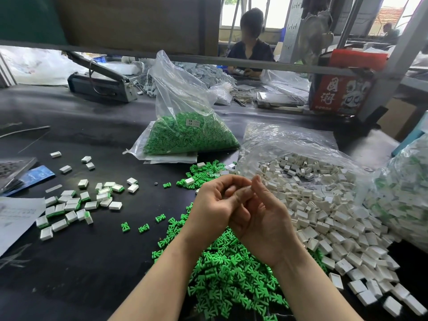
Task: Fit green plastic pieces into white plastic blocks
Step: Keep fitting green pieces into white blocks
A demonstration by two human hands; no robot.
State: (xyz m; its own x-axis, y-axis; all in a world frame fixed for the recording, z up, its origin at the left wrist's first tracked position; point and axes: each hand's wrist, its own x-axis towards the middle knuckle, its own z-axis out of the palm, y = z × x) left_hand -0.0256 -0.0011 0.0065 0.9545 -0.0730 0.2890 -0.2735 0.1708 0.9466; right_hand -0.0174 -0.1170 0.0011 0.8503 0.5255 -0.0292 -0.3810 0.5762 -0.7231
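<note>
Over the black table (97, 126) my two hands meet above the loose heap of green plastic pieces (234, 272). My left hand (215, 205) is curled, fingers bent in toward the palm, and my right hand (261, 218) crosses it with fingers reaching into that curl; whatever sits between them is hidden, so I cannot tell whether either one grips a piece. Just right of my hands the white plastic blocks (328, 218) spill from a torn clear sack (289, 140) down to the table's near edge. To my left lie finished blocks (76, 202), white with green showing at one side, scattered loosely. Behind the heap stands a clear bag of green pieces (187, 133) with a small white label (193, 123) whose print is too small to read. Farther back sit a dark heat sealer (102, 82) and a red carton (340, 93) printed with large white Chinese characters. A grey shelf rail (254, 63) cuts across a person (251, 40) seated opposite. At far right another bag (405, 193) is cut off by the frame.
</note>
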